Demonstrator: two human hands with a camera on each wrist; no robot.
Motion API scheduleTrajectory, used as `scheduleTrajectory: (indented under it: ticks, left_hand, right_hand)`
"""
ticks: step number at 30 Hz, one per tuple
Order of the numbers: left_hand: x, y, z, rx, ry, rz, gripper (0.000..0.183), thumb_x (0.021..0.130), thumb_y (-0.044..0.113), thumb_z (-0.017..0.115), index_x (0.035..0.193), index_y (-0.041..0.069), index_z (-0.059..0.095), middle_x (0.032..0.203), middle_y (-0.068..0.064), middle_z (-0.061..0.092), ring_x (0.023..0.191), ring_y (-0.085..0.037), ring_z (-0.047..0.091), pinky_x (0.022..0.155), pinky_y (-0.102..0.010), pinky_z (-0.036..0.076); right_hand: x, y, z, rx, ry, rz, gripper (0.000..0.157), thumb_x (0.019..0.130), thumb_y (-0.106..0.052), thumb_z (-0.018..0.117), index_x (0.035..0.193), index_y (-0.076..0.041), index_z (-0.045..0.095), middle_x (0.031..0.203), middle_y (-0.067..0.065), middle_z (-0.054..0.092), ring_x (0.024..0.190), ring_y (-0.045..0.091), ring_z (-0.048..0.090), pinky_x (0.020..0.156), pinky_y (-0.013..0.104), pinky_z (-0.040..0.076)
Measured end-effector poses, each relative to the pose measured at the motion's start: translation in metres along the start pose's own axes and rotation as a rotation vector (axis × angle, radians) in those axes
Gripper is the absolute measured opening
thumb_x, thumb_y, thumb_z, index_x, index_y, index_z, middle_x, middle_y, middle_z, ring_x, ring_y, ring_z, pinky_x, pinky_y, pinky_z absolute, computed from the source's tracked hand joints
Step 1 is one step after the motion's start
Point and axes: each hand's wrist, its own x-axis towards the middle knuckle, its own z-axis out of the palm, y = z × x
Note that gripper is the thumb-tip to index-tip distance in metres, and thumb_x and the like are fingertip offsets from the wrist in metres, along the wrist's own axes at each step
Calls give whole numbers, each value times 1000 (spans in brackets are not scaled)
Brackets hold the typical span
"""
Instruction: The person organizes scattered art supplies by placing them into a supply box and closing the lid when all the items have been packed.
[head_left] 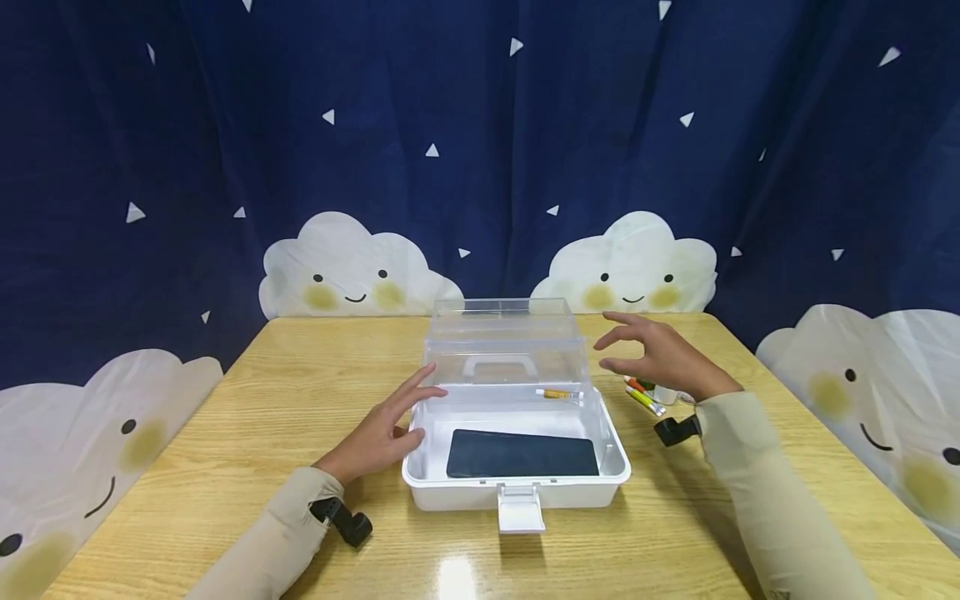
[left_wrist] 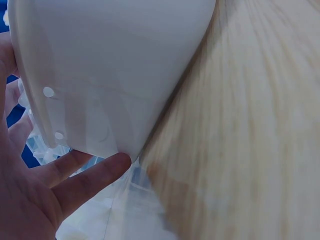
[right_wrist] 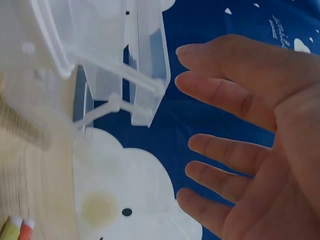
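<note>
A white storage box (head_left: 517, 487) stands open in the middle of the wooden table (head_left: 300, 392), its clear lid and inner tray (head_left: 504, 350) raised behind it. A dark flat slab (head_left: 522, 455) lies on the box floor, and an orange-and-white marker (head_left: 558, 393) rests on the clear tray. My left hand (head_left: 386, 429) lies open by the box's left wall (left_wrist: 105, 80), fingers (left_wrist: 90, 175) straight. My right hand (head_left: 652, 354) hovers open just right of the clear lid (right_wrist: 135, 60), touching nothing, its fingers (right_wrist: 225, 95) spread.
Several coloured markers (head_left: 645, 396) and a small white item lie on the table under my right wrist. The box's front latch (head_left: 520, 508) hangs open toward me. A dark blue curtain with white clouds (head_left: 345, 267) surrounds the table.
</note>
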Motion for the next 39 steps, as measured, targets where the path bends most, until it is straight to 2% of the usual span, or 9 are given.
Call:
scheduleTrajectory:
  ticks: [6,14,20,24,29,35,39]
  left_hand:
    - [1,1,0,24,7,1,54,82,-1,52,132,15,43,151,-5,10,133,-33,20,76,-35,51]
    - [-1,3,0,47,5,11,53,82,-2,52,132,14,43,150,-7,11,131,-32,25,65,-29,50]
    - [-1,4,0,52,7,11,52,82,-2,52,131,14,43,150,-7,11,132,-33,23,72,-34,51]
    - [-1,4,1,39,6,0,53,82,-2,52,132,15,43,151,-6,11,132,-33,21,75,-38,51]
    - [-1,3,1,33,10,-28,54,82,-1,53,132,17,43,151,-3,10,134,-32,19,79,-43,49]
    - [0,3,1,25,14,-20,54,82,-2,53,132,15,43,151,-5,11,133,-33,20,77,-40,50]
    - [0,4,1,30,13,-28,54,82,-2,53,132,16,43,151,-4,11,133,-33,20,79,-42,50]
  right_hand:
    - [0,15,-2,-10,-36,64,33,76,-46,66,102,-26,65,144,9,30,129,37,27,95,57,30]
    - [-3,35,0,-15,-52,101,37,75,-44,68,104,-21,64,144,15,26,128,40,25,94,57,31]
    - [-3,51,2,-23,-68,115,40,74,-42,69,105,-18,64,143,19,25,126,43,26,95,58,30]
    - [-6,59,2,-28,-93,127,45,73,-46,69,106,-17,63,143,22,24,125,45,26,95,58,29]
    - [-8,69,7,-22,-130,185,48,72,-50,68,107,-18,63,143,25,20,124,48,24,92,60,30]
    - [-9,79,12,-4,-165,254,60,66,-60,65,109,-18,62,144,26,17,113,47,42,86,56,39]
    - [-9,84,15,-5,-179,277,54,69,-53,68,109,-17,63,143,27,16,119,50,33,89,61,34]
